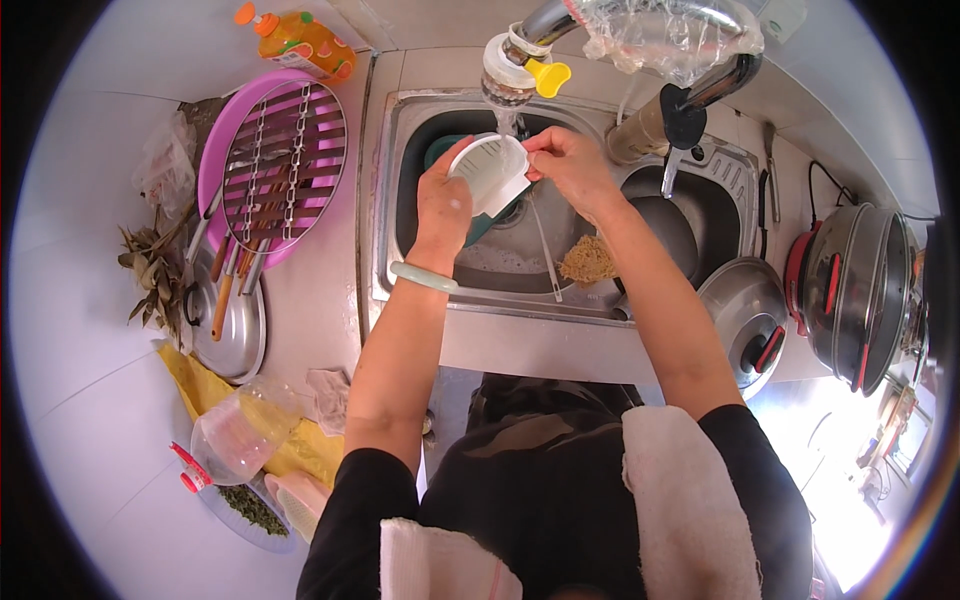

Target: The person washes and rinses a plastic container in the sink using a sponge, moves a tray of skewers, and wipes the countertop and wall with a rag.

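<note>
A white plastic container [487,172] with slots near one rim is under the tap [510,75], and water runs into it. My left hand [444,199], a pale bangle on its wrist, grips the container's left side. The fingers of my right hand [566,165] pinch its right edge. Below it, a green basin [439,152] lies partly hidden in the left bowl of the steel sink [480,289], where suds show near the front. A thin white stick-like tool [546,247] leans there, and a tan scrubbing pad [587,260] lies beside my right forearm.
A dark pan [664,232] is in the right sink bowl. Left stand a pink basin [214,157] with a round rack and utensils, an orange pump bottle [307,45], a metal lid [247,322] and a clear plastic bottle [240,435]. An electric pot [847,292] and a lid [731,307] are right.
</note>
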Motion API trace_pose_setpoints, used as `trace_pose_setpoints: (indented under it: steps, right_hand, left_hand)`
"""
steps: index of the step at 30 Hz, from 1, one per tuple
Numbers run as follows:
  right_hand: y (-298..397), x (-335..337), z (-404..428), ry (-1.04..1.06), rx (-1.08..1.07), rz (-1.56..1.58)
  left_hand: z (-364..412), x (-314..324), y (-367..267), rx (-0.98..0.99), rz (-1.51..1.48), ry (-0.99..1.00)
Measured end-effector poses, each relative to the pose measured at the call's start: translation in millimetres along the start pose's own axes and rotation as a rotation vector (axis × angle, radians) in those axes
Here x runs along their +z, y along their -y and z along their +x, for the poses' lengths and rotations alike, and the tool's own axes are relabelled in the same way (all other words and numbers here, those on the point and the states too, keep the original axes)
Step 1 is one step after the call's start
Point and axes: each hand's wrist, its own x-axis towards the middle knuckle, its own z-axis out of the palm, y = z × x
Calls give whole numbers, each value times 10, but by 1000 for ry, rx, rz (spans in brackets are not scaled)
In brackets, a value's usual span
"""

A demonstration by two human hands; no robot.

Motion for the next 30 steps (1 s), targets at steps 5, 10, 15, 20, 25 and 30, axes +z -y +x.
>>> trace_pose_setpoints:
  steps: [5, 10, 15, 20, 25, 30]
  right_hand:
    - [49, 43, 7, -22, 28, 35]
    - [45, 110, -1, -112, 47, 20]
    - [-16, 127, -59, -116, 1, 26]
    - [-47, 161, -91, -158, -25, 124]
    - [-103, 92, -41, -117, -37, 185]
    - [-24, -5, 7, -88, 43, 172]
  left_hand:
    - [5, 17, 10, 38, 24, 11]
    - [-28, 46, 9, 75, 55, 23]
    - [-18, 53, 32, 34, -93, 5]
    - [-16, 78, 32, 17, -134, -9]
    - [66, -7, 109, 75, -31, 22]
    - [130, -38, 159, 185, 329, -5]
